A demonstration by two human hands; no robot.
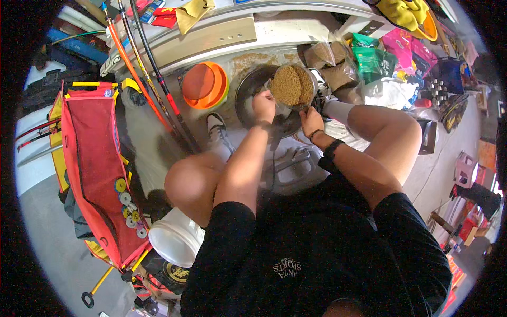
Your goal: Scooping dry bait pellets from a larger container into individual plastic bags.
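A shallow round container full of brown granules is held up in front of me, with a groove running through the grains. My left hand pinches its left edge, the fingertips partly hidden. At the near edge, my right hand grips the rim with the thumb on top. Under the container sits a wide black basin on the floor between my feet. The container covers part of the basin, so its contents are hard to make out.
An orange round tub stands left of the basin. Fishing rods lean beside a long red bag. A white bucket is by my left knee. Clear bags of brown grain and green packets lie to the right.
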